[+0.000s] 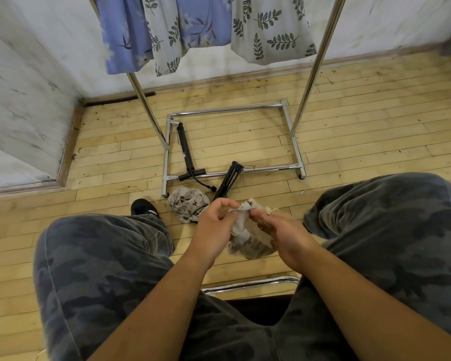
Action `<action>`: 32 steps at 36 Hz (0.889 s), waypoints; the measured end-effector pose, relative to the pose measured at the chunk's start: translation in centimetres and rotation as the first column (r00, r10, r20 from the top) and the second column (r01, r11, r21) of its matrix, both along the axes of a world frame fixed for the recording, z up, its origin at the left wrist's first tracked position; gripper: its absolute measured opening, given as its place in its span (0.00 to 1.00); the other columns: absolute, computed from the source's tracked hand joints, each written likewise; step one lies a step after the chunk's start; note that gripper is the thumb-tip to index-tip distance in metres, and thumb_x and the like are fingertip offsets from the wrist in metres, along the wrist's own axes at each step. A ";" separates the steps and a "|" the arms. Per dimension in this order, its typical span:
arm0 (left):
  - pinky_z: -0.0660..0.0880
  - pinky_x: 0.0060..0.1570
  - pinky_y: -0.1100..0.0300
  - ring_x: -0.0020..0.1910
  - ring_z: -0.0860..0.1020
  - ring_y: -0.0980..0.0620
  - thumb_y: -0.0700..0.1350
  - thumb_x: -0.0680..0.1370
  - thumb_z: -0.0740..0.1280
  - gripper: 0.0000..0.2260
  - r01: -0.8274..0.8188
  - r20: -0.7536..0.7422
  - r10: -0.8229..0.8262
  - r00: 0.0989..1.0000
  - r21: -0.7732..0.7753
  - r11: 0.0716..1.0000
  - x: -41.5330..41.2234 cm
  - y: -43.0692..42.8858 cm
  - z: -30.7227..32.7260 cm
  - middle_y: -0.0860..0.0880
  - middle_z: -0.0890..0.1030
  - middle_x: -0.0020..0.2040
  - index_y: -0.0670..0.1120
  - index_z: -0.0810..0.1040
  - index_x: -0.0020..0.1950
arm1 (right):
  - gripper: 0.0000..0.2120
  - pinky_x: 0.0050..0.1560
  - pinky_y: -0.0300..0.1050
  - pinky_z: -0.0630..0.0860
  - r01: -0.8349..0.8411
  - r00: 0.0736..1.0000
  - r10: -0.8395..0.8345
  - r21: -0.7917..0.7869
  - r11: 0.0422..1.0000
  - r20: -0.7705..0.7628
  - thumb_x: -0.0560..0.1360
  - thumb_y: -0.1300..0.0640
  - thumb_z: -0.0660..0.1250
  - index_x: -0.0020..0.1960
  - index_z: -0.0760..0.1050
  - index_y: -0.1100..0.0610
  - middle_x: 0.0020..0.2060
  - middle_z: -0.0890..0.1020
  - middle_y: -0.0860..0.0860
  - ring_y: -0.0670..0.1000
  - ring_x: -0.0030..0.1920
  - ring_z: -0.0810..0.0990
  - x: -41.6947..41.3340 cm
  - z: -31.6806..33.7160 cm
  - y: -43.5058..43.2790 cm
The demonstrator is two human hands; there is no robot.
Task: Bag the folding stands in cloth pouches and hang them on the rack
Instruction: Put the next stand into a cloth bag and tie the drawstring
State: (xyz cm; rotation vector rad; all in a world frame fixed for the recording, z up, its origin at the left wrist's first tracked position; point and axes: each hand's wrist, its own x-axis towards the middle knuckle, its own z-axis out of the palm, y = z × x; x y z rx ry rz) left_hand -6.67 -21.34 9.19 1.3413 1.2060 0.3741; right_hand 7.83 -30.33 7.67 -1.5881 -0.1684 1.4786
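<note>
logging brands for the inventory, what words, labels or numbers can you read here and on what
Nothing here reads as text.
Black folding stand lying in the rack base: a small white mark on its tube, too small and blurred to read.
Cloth pouch pinched by the left hand and right hand: pattern only, no letters.
Hanging pouches: leaf and flower prints, no words.
</note>
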 end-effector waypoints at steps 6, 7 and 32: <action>0.73 0.31 0.66 0.36 0.78 0.57 0.44 0.83 0.66 0.08 0.000 0.006 0.000 1.000 0.005 1.000 0.0 -0.1 0.1 0.52 0.84 0.43 0.56 0.81 0.51 | 0.12 0.65 0.64 0.76 -0.057 0.996 0.057 -0.004 0.998 0.063 0.83 0.48 0.63 0.56 0.85 0.39 0.64 0.78 0.52 0.59 0.63 0.76 -0.2 0.8 0.1; 0.74 0.31 0.65 0.36 0.78 0.56 0.44 0.83 0.66 0.07 0.001 0.002 -0.001 1.000 0.007 1.000 0.0 -0.1 0.0 0.51 0.84 0.42 0.56 0.81 0.51 | 0.12 0.65 0.64 0.76 -0.056 0.996 0.057 -0.010 0.998 0.074 0.83 0.48 0.63 0.56 0.85 0.39 0.63 0.78 0.52 0.59 0.62 0.76 -0.3 0.8 0.2; 0.80 0.47 0.44 0.41 0.79 0.48 0.36 0.83 0.63 0.12 0.188 -0.147 -0.164 0.976 0.170 0.967 -0.5 3.4 -2.0 0.48 0.83 0.48 0.51 0.81 0.48 | 0.15 0.46 0.54 0.84 -0.254 0.364 0.692 -0.649 0.717 0.623 0.78 0.56 0.69 0.60 0.67 0.53 0.50 0.77 0.55 0.55 0.44 0.81 5.0 -1.1 4.2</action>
